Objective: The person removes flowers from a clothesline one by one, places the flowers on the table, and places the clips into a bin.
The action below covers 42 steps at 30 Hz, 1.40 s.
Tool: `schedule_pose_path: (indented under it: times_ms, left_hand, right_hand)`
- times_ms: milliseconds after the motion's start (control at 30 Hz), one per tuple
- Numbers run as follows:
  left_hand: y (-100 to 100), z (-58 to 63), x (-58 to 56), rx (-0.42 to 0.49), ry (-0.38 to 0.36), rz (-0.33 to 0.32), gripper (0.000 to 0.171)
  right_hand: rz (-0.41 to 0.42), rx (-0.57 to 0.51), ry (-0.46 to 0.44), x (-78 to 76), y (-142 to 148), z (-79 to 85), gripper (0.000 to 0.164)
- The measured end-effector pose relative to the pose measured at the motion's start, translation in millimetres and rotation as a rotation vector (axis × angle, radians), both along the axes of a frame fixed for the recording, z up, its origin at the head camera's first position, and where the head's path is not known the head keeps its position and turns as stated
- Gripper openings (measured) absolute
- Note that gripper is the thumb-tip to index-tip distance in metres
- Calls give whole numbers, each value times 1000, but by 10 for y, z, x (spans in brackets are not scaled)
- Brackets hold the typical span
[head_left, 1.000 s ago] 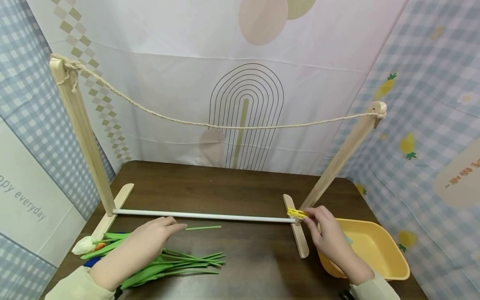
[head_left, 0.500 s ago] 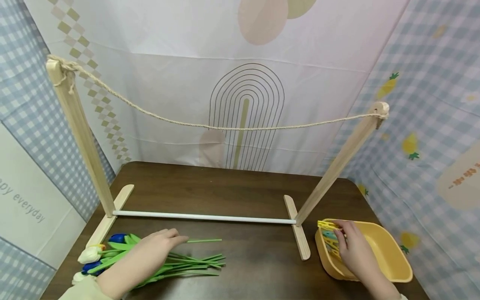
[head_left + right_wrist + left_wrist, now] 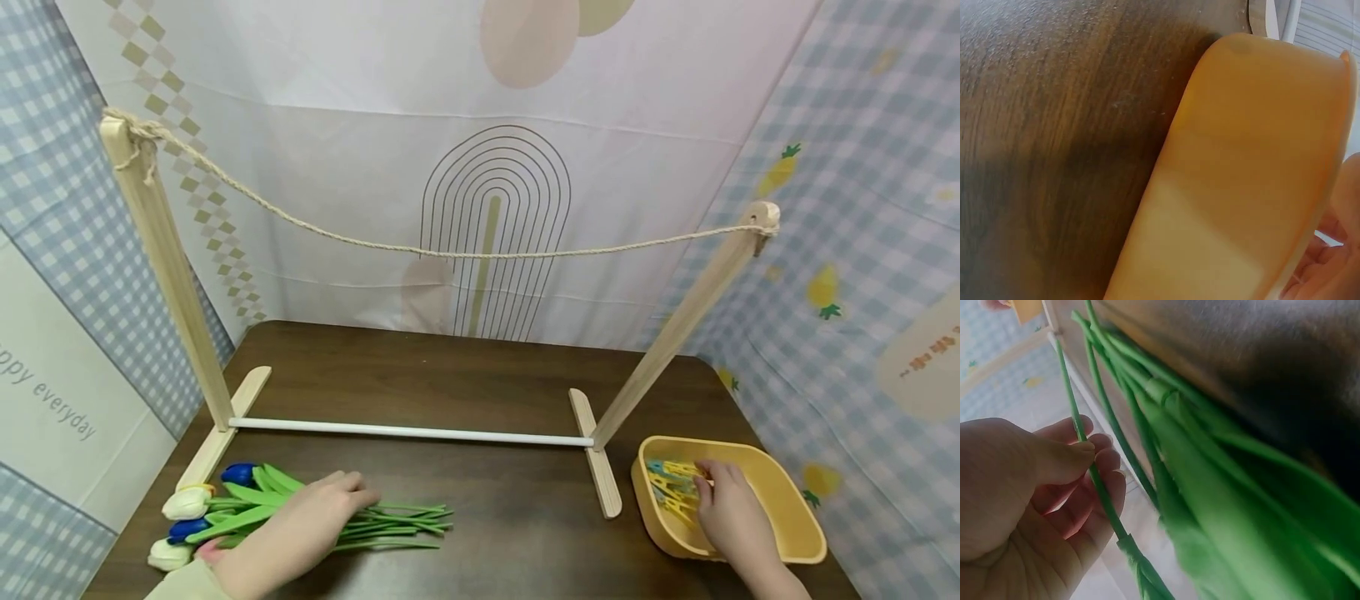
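In the left wrist view, thumb and fingers of my left hand (image 3: 1054, 481) pinch the thin green stem (image 3: 1105, 503) of an artificial tulip. The other tulips lie in a bunch beneath that hand, with green leaves (image 3: 1210, 506) close by and white heads (image 3: 187, 503) and blue heads (image 3: 239, 475) to the left. My right hand (image 3: 738, 508) reaches inside the yellow basin (image 3: 806, 533), its fingertips around the end of a yellow clothespin (image 3: 681, 469). More yellow and teal clothespins (image 3: 660, 479) lie under it. In the right wrist view the basin wall (image 3: 1229, 175) hides most of this hand.
Behind the tulips stands a wooden frame with a left post (image 3: 176, 283), a right post (image 3: 682, 329) and a white bottom rod (image 3: 412, 432). A slack rope (image 3: 390, 247) hangs between the post tops. The brown table (image 3: 510, 517) ends at fabric-covered walls.
My right hand has carried the yellow clothespin from beside the right post's foot rightward and down into the basin. My left hand has lowered the pinched stem toward the bunch.
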<state>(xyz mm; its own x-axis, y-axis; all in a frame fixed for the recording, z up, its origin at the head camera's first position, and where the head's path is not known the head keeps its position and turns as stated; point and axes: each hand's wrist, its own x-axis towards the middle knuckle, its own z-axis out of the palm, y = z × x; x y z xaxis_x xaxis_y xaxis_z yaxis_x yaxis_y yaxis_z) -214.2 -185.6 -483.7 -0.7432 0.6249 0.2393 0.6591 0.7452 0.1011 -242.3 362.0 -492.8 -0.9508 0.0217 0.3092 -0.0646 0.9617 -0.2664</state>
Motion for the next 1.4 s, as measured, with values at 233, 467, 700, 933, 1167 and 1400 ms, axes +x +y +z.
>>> schedule_pose_path:
  times_ms: [233,467,700,933,1167,1400]
  left_hand:
    - [-3,-79,5,3,20,18,34]
    - [-27,-107,1,-12,-15,29,38]
    - [-48,-89,0,-6,-70,53,36]
    - [-66,-87,-15,9,-96,62,35]
    - [-73,-87,-26,23,-81,90,26]
    - [5,-22,-67,115,39,167,22]
  right_hand:
    - [-6,-4,-108,-30,16,-7,23]
    - [-11,-11,-131,-19,-4,-18,25]
    - [-14,-19,-144,-27,9,-34,28]
    - [-27,-55,-185,-25,16,-20,33]
    - [13,-101,153,-28,-177,23,23]
    - [271,-91,488,-96,-709,152,21]
